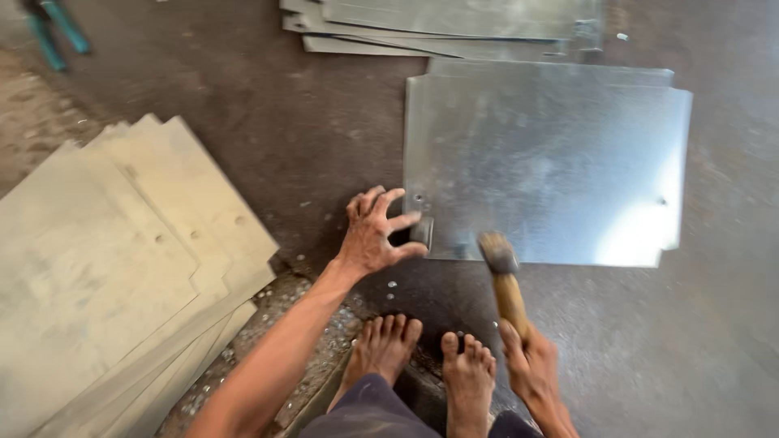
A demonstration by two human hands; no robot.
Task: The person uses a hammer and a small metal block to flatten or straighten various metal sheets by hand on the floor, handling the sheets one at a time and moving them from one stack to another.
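The left hand's fingers [398,221] are spread apart and pressed down at the near left corner of the galvanised steel sheet [544,162]. The fingertips bracket a small folded metal tab [422,231] at that corner rather than gripping anything. The left hand [372,235] works as a hold-down. The right hand [531,365] is wrapped tightly around the wooden handle of a hammer [505,280], whose dark head hovers just over the sheet's near edge, a little to the right of the tab.

The sheet lies flat on the concrete floor [324,122], directly ahead of the person's bare feet [422,353]. A second sheet peeks out from under its far edge. A small hole or rivet shows just above the tab, and another near the sheet's right edge.

To do this step well, I judge the main care is keeping the spread fingertips clear of the hammer's path: the thumb and forefinger lie very near the tab, so short, controlled taps that land squarely suit better than full swings. Steady downward pressure from the left hand should stop the thin sheet bouncing or sliding on the floor. The toes are also near the sheet's edge and worth minding.

Left of the sheet, well apart, a fanned stack of dull cut sheets [122,268] rests on the floor. Beyond its far edge lies another stack of bright sheets [438,24]. Small loose rivets or washers [349,312] are scattered near the feet. At the far left, teal-handled snips [57,32] lie on the ground.
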